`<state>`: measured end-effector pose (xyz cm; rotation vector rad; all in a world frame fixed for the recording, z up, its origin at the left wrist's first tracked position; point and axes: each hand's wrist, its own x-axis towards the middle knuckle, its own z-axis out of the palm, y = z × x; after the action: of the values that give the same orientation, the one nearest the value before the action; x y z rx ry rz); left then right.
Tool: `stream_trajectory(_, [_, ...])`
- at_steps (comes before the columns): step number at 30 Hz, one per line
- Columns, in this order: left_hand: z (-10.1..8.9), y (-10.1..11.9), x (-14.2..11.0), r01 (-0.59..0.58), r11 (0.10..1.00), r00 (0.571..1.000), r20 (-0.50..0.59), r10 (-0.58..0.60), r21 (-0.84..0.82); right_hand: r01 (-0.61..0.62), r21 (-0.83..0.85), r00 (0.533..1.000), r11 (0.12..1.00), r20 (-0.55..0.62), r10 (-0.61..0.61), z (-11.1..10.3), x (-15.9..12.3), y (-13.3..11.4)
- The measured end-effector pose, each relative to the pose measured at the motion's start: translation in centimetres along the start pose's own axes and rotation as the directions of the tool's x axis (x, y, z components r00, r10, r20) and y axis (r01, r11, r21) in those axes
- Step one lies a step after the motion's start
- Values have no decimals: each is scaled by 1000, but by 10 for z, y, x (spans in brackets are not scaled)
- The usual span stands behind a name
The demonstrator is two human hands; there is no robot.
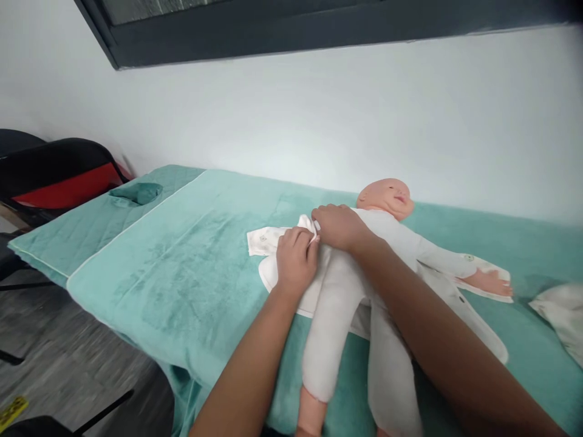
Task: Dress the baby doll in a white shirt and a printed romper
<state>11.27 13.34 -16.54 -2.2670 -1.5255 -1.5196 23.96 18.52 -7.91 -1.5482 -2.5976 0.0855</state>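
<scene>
A baby doll (339,303) in a white suit lies face up, its head (385,197) toward the wall. Under and around it spreads a white baby jacket (478,325). One jacket sleeve is on the doll's arm at the right, with the doll's hand (489,280) partly showing. The other sleeve (264,241) extends left over the sheet. My left hand (297,258) is closed, fingers bent on the bunched cloth of this sleeve. Close beside it, my right hand (339,226) curls over the doll's other arm and the same cloth; its fingertips are partly hidden.
The doll lies on a padded table with a green cover (182,255), which has a face hole (136,193) at the far left. A crumpled white cloth (562,315) lies at the right edge. Black chairs (59,170) stand to the left, and a white wall (296,115) runs behind.
</scene>
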Motion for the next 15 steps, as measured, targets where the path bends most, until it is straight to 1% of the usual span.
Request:
stream_trajectory(2, [0, -1, 0, 68, 998, 998, -18, -68, 15, -5, 80, 997, 997, -78, 11, -3, -12, 6])
stream_trajectory(3, [-1, -2, 1, 110, 994, 994, -17, -110, 17, -32, 124, 988, 992, -145, 50, -5, -22, 11])
stream_trajectory(4, [-2, -3, 2, 153, 988, 988, -10, -153, 17, -81, 184, 966, 980, -227, 123, -7, -33, 18])
stream_trajectory(5, [-2, -3, 3, 197, 980, 980, -2, -197, 16, -153, 250, 924, 956, -307, 228, -8, -46, 26])
stream_trajectory(6, [-2, -4, 3, 240, 971, 971, 4, -240, 19, -247, 315, 861, 916, -362, 356, -8, -60, 35])
stream_trajectory(7, [-2, -4, 4, 280, 960, 960, 5, -280, 29, -357, 372, 785, 857, -378, 491, -6, -74, 45])
stream_trajectory(8, [-2, -5, 4, 316, 948, 949, 3, -316, 46, -475, 404, 706, 782, -354, 613, -3, -88, 55])
stream_trajectory(9, [-2, -5, 4, 349, 935, 937, 1, -350, 72, -588, 405, 639, 700, -299, 709, 1, -101, 64])
stream_trajectory(10, [-2, -5, 3, 374, 921, 926, 2, -377, 105, -673, 398, 585, 623, -229, 778, 6, -113, 72])
stream_trajectory(11, [-2, -5, 3, 394, 908, 917, 7, -399, 141, -727, 394, 545, 562, -166, 822, 11, -123, 78])
stream_trajectory(12, [-1, -6, 2, 407, 896, 910, 12, -415, 174, -754, 400, 524, 521, -112, 844, 16, -132, 81])
stream_trajectory(13, [-1, -6, 1, 417, 886, 903, 16, -429, 204, -756, 421, 522, 502, -76, 850, 20, -138, 82])
stream_trajectory(15, [0, -6, 0, 434, 864, 890, 31, -456, 257, -709, 503, 551, 495, -45, 834, 27, -144, 79])
